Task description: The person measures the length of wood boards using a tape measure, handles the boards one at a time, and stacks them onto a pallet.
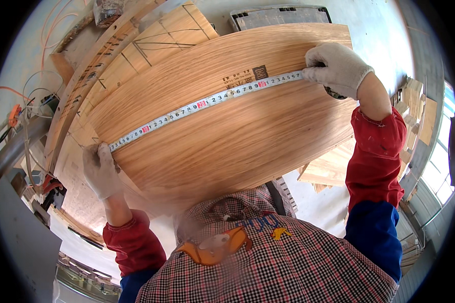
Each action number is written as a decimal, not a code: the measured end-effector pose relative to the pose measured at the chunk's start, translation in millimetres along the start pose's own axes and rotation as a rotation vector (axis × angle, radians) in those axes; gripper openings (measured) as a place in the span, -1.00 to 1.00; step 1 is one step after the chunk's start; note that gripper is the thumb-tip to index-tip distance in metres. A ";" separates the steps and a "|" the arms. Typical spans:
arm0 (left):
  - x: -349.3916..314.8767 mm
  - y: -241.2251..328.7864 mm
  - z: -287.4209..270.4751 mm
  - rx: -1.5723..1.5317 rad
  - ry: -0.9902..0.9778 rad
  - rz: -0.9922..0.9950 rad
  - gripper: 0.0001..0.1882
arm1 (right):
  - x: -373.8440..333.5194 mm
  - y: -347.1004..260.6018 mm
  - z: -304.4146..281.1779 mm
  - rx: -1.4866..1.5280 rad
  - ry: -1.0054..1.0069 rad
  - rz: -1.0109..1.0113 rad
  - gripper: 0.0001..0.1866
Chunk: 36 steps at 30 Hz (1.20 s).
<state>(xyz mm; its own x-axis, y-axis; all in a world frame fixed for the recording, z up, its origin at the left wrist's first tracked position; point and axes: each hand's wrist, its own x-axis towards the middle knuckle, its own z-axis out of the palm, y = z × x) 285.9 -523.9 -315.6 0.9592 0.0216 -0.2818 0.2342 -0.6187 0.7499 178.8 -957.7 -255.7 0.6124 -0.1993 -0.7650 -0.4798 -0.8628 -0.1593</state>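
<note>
A wide wood-grain board point(237, 136) lies in front of me with a dark printed mark on its face. A tape measure point(182, 112) is drawn out across the board, slanting up from left to right. My left hand point(101, 169), in a white glove, pinches the tape's end at the board's left edge. My right hand point(336, 70), also gloved in white, is closed around the tape's case near the right edge. Only a dark bit of the case shows below the fingers.
A pale board with pencilled lines point(172, 33) lies beyond, beside a long marked wooden rail point(93, 70). A grey plastic case point(280, 17) sits at the far side. Cables and an orange connector point(15, 115) hang at the left. Stacked wood point(414, 103) stands at right.
</note>
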 end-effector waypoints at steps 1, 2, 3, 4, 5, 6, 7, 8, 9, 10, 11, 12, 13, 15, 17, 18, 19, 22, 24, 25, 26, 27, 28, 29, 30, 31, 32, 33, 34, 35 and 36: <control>-0.3 0.6 0.4 0.006 0.004 -0.002 -0.86 | -0.1 0.4 0.1 0.004 -0.001 0.002 -0.73; -0.6 1.5 0.9 0.007 0.006 0.001 -0.86 | -0.3 0.7 0.3 0.008 -0.002 0.003 -0.73; -1.1 2.5 1.4 0.008 0.008 0.005 -0.87 | -0.7 1.1 0.4 0.012 -0.002 0.004 -0.72; -1.6 3.1 1.3 0.009 0.012 0.008 -0.87 | -0.7 1.6 0.8 0.000 0.008 -0.013 -0.72; -1.6 1.8 0.8 0.007 0.004 0.022 -0.87 | -0.8 2.7 1.6 -0.013 0.018 -0.030 -0.72; -1.2 -1.1 -0.1 0.006 -0.004 0.035 -0.86 | -1.0 3.8 2.4 -0.026 0.028 -0.048 -0.72; -0.7 -2.0 -0.9 0.004 -0.010 0.051 -0.86 | -0.7 4.6 2.5 -0.028 0.033 -0.055 -0.72; -2.1 -1.7 0.0 0.016 -0.001 0.052 -0.86 | -0.6 5.4 2.6 -0.031 0.038 -0.063 -0.73; -4.4 -0.3 2.3 0.027 0.009 0.053 -0.86 | -1.0 5.8 3.1 -0.035 0.043 -0.072 -0.73; -4.2 1.6 2.7 0.035 0.025 0.058 -0.86 | -2.1 4.4 1.6 -0.050 0.050 -0.064 -0.74; -3.5 -0.9 2.4 0.045 0.030 0.084 -0.87 | -3.4 2.6 0.3 -0.066 0.057 -0.057 -0.74; -3.3 -7.0 2.9 0.054 0.036 0.109 -0.87 | -4.4 1.2 -0.6 -0.083 0.065 -0.052 -0.74; -2.5 -12.3 3.9 0.064 0.043 0.135 -0.87 | -3.8 3.4 1.0 -0.194 0.233 -0.163 -0.75; -3.6 -19.6 1.0 0.058 0.070 0.161 -0.86 | 2.6 10.9 4.8 -0.415 0.577 -0.402 -0.76; -11.0 -4.1 0.0 -0.023 0.061 0.046 -0.82 | 19.7 17.1 1.5 -0.385 0.717 -0.582 -0.77; -22.2 -1.2 1.6 0.014 0.104 0.123 -0.81 | 22.9 18.8 -1.4 -0.288 0.668 -0.600 -0.78; -32.4 -0.5 1.8 0.058 0.156 0.199 -0.81 | 27.3 17.2 -4.9 -0.186 0.619 -0.621 -0.78; -89.2 7.0 -10.7 0.185 0.087 0.260 -0.76 | 31.8 12.7 -17.2 0.178 0.176 -0.430 -0.78; -144.3 5.1 -25.5 0.226 -0.337 0.276 -0.81 | 39.7 14.9 -19.8 0.225 -0.013 -0.289 -0.77; -170.6 -18.8 -25.8 0.191 -0.514 0.473 -0.79 | 37.1 14.4 -18.9 0.221 -0.017 -0.298 -0.77; -184.5 -21.3 -24.8 0.139 -0.849 0.281 -0.77 | 33.0 15.9 -16.6 0.217 -0.017 -0.304 -0.77; -196.1 -21.7 -20.5 0.173 -1.070 0.359 -0.68 | 29.7 17.6 -11.8 0.213 -0.021 -0.313 -0.76; -202.2 -28.1 -15.4 0.183 -1.053 0.330 -0.65 | 23.4 23.0 -2.9 0.219 0.023 -0.327 -0.76; -206.1 -37.5 -8.7 0.192 -1.035 0.306 -0.62 | 15.3 30.4 9.0 0.223 0.070 -0.341 -0.76; -207.3 -40.8 -2.9 0.201 -1.012 0.286 -0.59 | 6.3 36.7 18.0 0.226 0.123 -0.358 -0.75; -205.2 -33.3 0.8 0.227 -0.969 0.298 -0.57 | -6.4 39.4 23.9 0.295 0.083 -0.282 -0.75; -201.7 -22.6 4.5 0.245 -0.928 0.308 -0.55 | -21.4 44.0 31.9 0.361 0.039 -0.201 -0.75; -202.3 -15.0 6.4 0.269 -0.881 0.314 -0.53 | -32.6 57.0 45.5 0.447 0.081 -0.203 -0.75; -202.0 -15.9 9.0 0.221 -0.831 0.309 -0.53 | -40.4 74.7 62.3 0.534 0.119 -0.199 -0.75; -201.4 -20.9 11.3 0.174 -0.783 0.302 -0.52 | -42.7 99.2 82.8 0.560 0.190 -0.237 -0.75; -200.0 -26.5 14.0 0.123 -0.742 0.297 -0.52 | -50.0 114.6 101.1 0.583 0.262 -0.269 -0.74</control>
<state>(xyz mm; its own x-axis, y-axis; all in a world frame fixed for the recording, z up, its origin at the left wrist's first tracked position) 85.6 -522.8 -287.5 0.6137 -0.6575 -0.4371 -0.0747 -0.5995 0.7969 29.6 -999.6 -298.7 0.8538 -0.1824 -0.4876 -0.5044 -0.5220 -0.6878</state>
